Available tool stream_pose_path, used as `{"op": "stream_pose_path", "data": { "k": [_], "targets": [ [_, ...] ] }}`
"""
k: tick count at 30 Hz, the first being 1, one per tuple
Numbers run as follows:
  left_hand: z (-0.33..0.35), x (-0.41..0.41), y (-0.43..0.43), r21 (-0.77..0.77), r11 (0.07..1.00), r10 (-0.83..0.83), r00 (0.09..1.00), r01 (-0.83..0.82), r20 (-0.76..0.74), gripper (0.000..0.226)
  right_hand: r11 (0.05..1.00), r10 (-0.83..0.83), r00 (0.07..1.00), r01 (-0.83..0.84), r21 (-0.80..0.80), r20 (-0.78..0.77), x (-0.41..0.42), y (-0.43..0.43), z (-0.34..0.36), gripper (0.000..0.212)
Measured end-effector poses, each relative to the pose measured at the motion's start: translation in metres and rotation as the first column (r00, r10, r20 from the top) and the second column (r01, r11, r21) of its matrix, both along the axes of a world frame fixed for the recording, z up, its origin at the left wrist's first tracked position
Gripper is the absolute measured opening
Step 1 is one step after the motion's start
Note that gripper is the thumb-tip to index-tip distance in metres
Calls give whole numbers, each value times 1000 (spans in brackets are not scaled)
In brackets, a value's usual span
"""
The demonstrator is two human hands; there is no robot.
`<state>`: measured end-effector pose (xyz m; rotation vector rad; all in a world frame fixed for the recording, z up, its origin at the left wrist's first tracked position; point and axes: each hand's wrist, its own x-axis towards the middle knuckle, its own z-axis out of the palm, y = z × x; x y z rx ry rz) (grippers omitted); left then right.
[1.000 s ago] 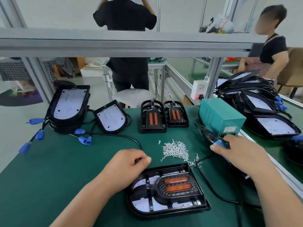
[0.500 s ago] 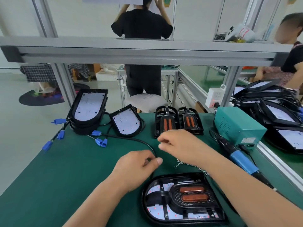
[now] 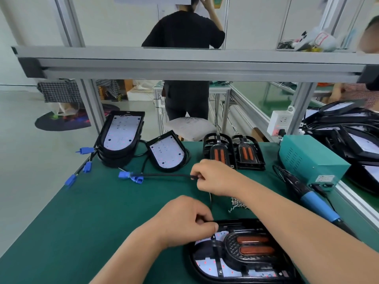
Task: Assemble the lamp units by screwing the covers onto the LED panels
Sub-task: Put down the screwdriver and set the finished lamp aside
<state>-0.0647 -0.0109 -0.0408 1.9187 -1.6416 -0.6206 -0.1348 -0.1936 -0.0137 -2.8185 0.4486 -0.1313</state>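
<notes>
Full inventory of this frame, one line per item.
lamp unit: 1, black with orange inserts, near edge
LED panels: 1 stack plus 1 loose, white in black housings, far left
covers: 2 side by side, black and orange, far centre
cable: 1, black, blue connectors at its end, mid-table
screws: 1 pile, silver, centre right, partly hidden
screwdriver: 1, blue and black, right
power box: 1, teal, far right
table: 1, green
left hand: 1, pinches cable beside lamp unit
right hand: 1, pinches cable mid-table
</notes>
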Motion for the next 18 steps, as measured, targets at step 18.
{"op": "stream_pose_path", "data": {
  "k": [18],
  "targets": [
    [-13,10,-10,-140,980,147,989,-141,35,27,828,-215,845,-109,550,490,-144,4,-12,44]
  ]
}}
